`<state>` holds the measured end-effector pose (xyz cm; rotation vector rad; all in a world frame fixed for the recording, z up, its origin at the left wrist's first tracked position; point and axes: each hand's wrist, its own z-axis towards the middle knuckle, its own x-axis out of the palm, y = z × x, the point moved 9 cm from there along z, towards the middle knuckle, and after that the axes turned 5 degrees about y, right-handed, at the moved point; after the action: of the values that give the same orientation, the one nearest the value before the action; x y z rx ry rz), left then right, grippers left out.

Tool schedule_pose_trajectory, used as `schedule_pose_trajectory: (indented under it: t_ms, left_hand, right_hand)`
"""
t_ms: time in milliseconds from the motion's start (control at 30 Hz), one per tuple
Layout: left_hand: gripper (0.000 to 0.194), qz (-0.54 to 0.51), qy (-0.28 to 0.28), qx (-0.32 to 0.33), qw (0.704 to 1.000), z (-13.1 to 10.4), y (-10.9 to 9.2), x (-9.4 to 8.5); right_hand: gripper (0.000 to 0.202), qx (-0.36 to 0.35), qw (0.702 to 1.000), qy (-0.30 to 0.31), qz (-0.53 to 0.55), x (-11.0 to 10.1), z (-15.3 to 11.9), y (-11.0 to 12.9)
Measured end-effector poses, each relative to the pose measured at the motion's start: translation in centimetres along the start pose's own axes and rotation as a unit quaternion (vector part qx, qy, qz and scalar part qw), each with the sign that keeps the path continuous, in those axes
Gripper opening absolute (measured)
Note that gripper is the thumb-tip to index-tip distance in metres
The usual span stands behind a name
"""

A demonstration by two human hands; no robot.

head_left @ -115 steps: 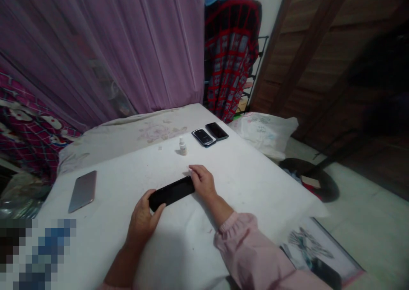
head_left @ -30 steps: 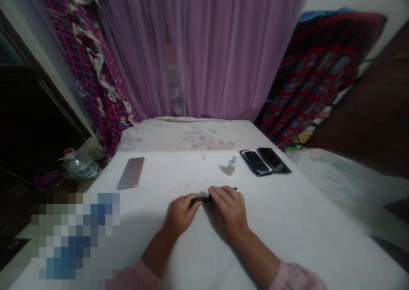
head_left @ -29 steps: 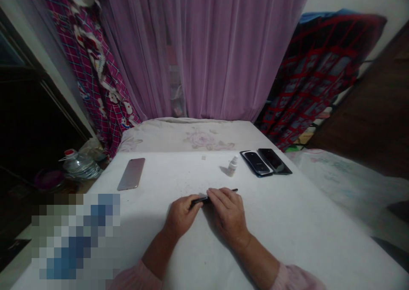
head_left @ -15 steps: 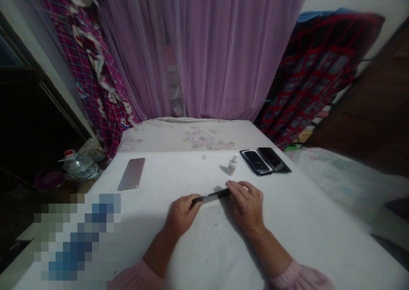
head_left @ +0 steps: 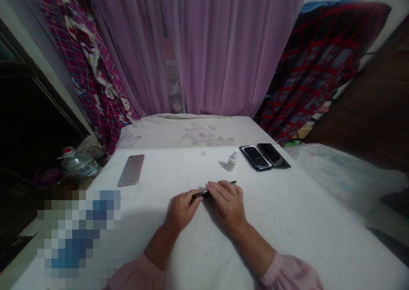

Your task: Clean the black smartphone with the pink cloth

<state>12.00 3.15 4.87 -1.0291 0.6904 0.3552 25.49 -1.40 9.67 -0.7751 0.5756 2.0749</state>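
Observation:
My left hand (head_left: 182, 211) pinches the left end of a thin black smartphone (head_left: 201, 193) between thumb and fingers. The smartphone is held tilted above the white-covered table, seen nearly edge-on. My right hand (head_left: 228, 207) is closed over its middle and right part, fingers bent across the top edge. A short dark tip of the smartphone sticks out past those fingers. Whether the right palm holds anything besides is hidden. Just beyond the hands stands a small white spray bottle (head_left: 231, 161).
A rose-gold phone (head_left: 131, 170) lies face down at the left. Several dark phones (head_left: 256, 159) lie together at the back right. A tiny pale square (head_left: 203, 153) rests near the cloth's far edge. A blurred-out item (head_left: 83, 234) is at the left front. Purple curtains (head_left: 223, 47) hang behind.
My right hand has slid left along the smartphone, nearer to my left hand, uncovering its right tip. The left hand keeps its grip. The view has shifted slightly.

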Motion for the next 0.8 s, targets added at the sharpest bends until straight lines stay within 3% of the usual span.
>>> schedule_pose_trajectory:
  t_ms: [100, 233, 400, 467, 600, 700, 800]
  left_hand:
    - [0.019, 0.004, 0.009, 0.001, 1.0, 0.0, -0.1, 0.0]
    - [0.02, 0.004, 0.019, -0.016, 1.0, 0.1, 0.1, -0.1]
    - [0.045, 0.008, -0.023, -0.071, 0.997, -0.1, 1.3, -0.9]
    - [0.048, 0.035, -0.04, -0.071, 0.996, -0.1, 1.5, -1.1]
    - [0.033, 0.082, -0.055, -0.026, 0.995, 0.1, 1.4, -1.0]
    - [0.028, 0.1, -0.042, 0.008, 0.994, 0.2, 1.1, -0.4]
    - [0.037, 0.139, -0.018, 0.002, 0.99, -0.1, 1.1, 0.4]
  right_hand:
    - [0.039, 0.016, 1.0, 0.006, -0.013, -0.4, -0.4, -1.8]
    - [0.042, 0.087, 0.996, -0.023, -0.026, -1.1, -1.6, -6.1]
    - [0.034, 0.186, 0.977, -0.039, 0.099, 0.6, -3.2, -9.9]
    - [0.032, 0.225, 0.963, -0.042, 0.143, 1.5, -3.7, -10.5]
    - [0.031, 0.263, 0.95, -0.036, 0.167, 2.4, -4.1, -10.8]
    - [0.03, 0.267, 0.95, -0.032, 0.161, 2.5, -4.1, -10.8]
    - [0.03, 0.271, 0.95, -0.032, 0.154, 2.5, -3.9, -10.9]
